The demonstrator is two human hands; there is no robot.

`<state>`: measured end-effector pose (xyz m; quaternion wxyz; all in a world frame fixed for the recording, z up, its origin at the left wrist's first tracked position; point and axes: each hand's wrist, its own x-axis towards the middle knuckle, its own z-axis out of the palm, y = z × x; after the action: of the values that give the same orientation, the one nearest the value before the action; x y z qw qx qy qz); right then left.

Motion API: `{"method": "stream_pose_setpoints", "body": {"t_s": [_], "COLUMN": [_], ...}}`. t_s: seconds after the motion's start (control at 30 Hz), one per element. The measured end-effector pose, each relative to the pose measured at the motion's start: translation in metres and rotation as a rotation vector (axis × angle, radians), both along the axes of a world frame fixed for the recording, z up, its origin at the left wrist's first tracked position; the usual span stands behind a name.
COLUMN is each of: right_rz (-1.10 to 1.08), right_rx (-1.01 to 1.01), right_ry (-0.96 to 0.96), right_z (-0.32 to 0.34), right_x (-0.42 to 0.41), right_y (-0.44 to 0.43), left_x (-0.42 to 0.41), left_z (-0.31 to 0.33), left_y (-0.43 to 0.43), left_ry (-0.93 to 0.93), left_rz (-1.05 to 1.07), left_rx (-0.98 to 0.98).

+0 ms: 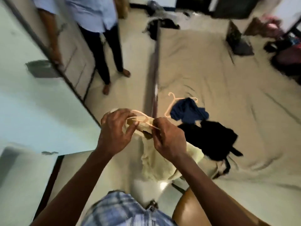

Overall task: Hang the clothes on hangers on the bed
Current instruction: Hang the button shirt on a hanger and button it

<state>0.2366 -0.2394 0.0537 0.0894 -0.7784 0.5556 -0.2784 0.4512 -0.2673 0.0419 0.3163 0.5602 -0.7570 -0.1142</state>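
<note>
Head view, single frame, some motion blur.

Your hands sit at frame centre, close together but not touching.
- Left hand: fingers curled, thumb and forefinger pinching the bunched top of the pale yellow garment where it lies over the hanger.
- Right hand: fingers curled, clamped on the thin right end of the same hanger.
- The hanger is peach-coloured and spans the gap between the two hands, held up off the bed.
- The garment hangs below the hands towards lower centre. Whether it is fully threaded onto the hanger cannot be told.

On the beige sheet, right of centre:
- A second hanger lies flat, its hook pointing to the upper part of the frame.
- A navy garment is draped over its right side.
- A black garment lies crumpled just below the navy one, touching it.

Upper right, on the bed: a dark object, too blurred to identify.

Upper left: a second person stands barefoot on the floor beside the bed.

Top centre, on the floor: a heap of clothes.
</note>
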Motion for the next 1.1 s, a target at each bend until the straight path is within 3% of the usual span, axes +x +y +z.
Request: {"method": "stream_pose_setpoints", "body": {"t_s": [0.33,0.47,0.63,0.87,1.1], "right_rz": [0.526,0.641,0.809,1.008,1.095], "right_rx": [-0.006,-0.045,-0.100,-0.094,-0.218], "right_ry": [-0.128,-0.132,-0.182,-0.393,-0.336], "right_z": [0.039,0.051,0.080,0.171,0.284], "right_x": [0.202,0.294,0.395,0.529,0.635], "right_y": [0.053,0.101,0.158,0.174,0.097], "left_x": [0.203,0.275,0.355,0.460,0.594], "left_z": [0.046,0.053,0.086,0.178,0.327], "left_y": [0.189,0.280,0.362,0.396,0.378], "left_ry": [0.206,0.206,0.065,-0.181,-0.204], "left_rz": [0.433,0.474,0.647,0.931,1.089], "left_rx": [-0.033,0.025,-0.041,-0.262,-0.443]}}
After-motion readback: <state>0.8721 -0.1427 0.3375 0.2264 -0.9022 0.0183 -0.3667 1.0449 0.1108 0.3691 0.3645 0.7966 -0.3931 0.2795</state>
